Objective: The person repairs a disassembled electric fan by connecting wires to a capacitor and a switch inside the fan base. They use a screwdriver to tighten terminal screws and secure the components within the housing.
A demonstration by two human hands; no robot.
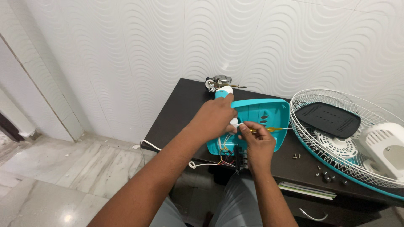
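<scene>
Both hands work over a teal plastic fan base (pixel 269 115) that lies open side up near the front edge of the dark tabletop (pixel 176 113). The left hand (pixel 215 117) rests on the base's near left part, its grip closed around a small white part (pixel 234 122) from which thin white wires run down. The right hand (pixel 257 141) sits just beside it, its grip pinched narrow on a screwdriver with a yellow handle (pixel 269 129), whose thin metal shaft points right across the base. Below the hands, red, yellow and white wires (pixel 224 154) spill out of the base toward a black switch block (pixel 240 159), and a white cord (pixel 198 164) loops over the tabletop's front edge. Behind the base stands a small metal motor (pixel 219 81). To the right lies a white wire fan guard (pixel 336 138) with a teal rim, carrying a black plate (pixel 328 120) and a white housing (pixel 385 147). A few small dark screws (pixel 326 176) lie scattered on the tabletop near the guard
</scene>
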